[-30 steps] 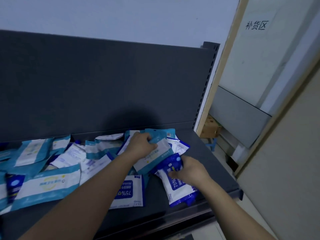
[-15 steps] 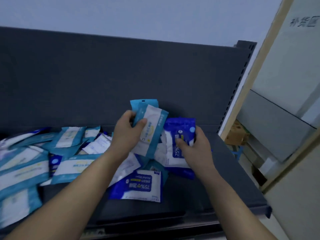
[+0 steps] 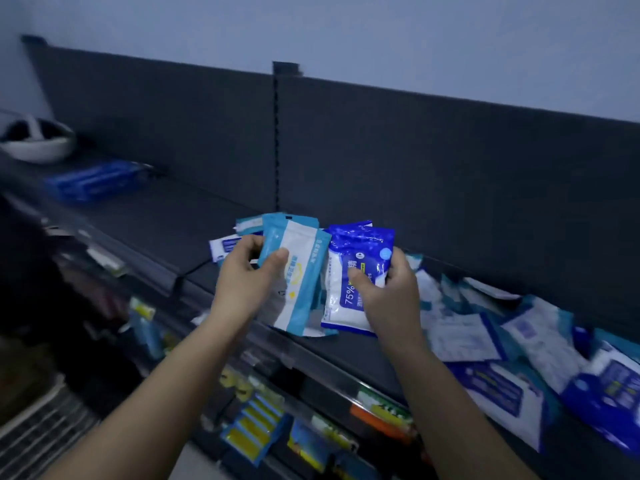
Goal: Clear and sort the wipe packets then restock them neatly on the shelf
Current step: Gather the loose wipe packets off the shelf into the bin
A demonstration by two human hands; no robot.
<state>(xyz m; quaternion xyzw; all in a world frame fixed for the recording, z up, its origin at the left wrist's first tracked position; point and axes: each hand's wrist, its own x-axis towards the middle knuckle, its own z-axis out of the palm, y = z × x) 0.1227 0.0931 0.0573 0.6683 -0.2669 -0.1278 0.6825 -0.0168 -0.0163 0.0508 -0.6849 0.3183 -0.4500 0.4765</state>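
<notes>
My left hand (image 3: 246, 278) grips a light-blue and white wipe packet (image 3: 300, 271), thumb across its front, with more light-blue packets fanned behind it. My right hand (image 3: 388, 292) grips a dark-blue and white "75%" wipe packet (image 3: 356, 261) beside it. Both packets are held upright above the dark grey shelf (image 3: 166, 216). A loose heap of mixed wipe packets (image 3: 502, 344) lies on the shelf to the right. A stack of dark-blue packets (image 3: 95, 181) lies flat at the far left of the shelf.
A white bowl-shaped object (image 3: 34, 140) sits on the shelf's far left end. The dark back panel (image 3: 415, 150) rises behind the shelf. Lower shelves (image 3: 277, 427) below the front edge carry yellow, blue and orange goods.
The view has swung left, putting the heap on the right and bringing the left shelf bay into sight. Both hands have carried their packets leftward and keep hold of them.
</notes>
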